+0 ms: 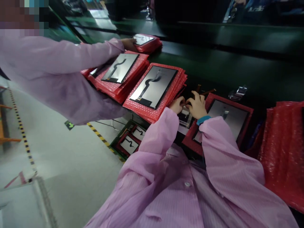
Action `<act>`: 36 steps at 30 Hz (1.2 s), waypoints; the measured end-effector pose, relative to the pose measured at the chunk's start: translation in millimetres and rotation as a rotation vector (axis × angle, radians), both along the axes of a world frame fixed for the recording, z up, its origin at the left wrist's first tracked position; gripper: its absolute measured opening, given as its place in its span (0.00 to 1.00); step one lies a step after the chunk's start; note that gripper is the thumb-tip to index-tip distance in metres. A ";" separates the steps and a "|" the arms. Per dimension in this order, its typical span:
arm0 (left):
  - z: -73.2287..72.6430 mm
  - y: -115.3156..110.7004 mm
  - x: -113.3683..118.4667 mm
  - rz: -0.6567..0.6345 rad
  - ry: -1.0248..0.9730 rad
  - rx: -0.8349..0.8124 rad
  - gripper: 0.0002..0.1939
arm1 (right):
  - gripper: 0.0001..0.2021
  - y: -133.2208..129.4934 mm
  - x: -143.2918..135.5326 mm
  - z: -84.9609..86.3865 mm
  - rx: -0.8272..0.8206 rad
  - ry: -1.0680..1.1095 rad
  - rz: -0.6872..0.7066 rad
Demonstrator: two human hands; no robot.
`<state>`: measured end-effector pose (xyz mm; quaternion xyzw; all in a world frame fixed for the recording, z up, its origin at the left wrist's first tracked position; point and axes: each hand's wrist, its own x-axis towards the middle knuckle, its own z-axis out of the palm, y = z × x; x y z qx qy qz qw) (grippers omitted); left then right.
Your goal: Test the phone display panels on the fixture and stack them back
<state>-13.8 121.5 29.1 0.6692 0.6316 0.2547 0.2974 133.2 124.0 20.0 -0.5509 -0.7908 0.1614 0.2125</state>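
Note:
My left hand [177,105] and my right hand [197,105] meet with bent fingers over a small labelled part [185,117] on the dark bench. The fingertips nearly touch each other, and what they pinch is too small to make out. A blue band circles my right wrist. To the left, a grey panel [154,87] with a black curved strip lies on a stack of red bubble bags [174,90]. Partly under my right forearm, another grey panel [229,115] rests on a red sheet [247,110].
At the left, a person's pink sleeve [87,57] reaches over stacked panels to a farther red stack [149,47]. Red bubble bags [282,152] stand at the right. A shiny metal object [238,93] sits behind my right hand. A crate [116,145] with panels is lower left.

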 end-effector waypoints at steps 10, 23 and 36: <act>2.0 1.3 2.9 0.002 0.022 -0.029 0.08 | 0.08 7.4 1.5 -14.1 0.092 0.066 0.000; -1.8 3.1 8.5 -0.008 -0.060 -0.065 0.09 | 0.12 27.3 17.3 -29.3 0.173 0.020 0.058; 1.3 7.9 10.9 -0.074 -0.162 -0.118 0.22 | 0.27 52.3 51.5 -46.6 0.308 -0.176 0.203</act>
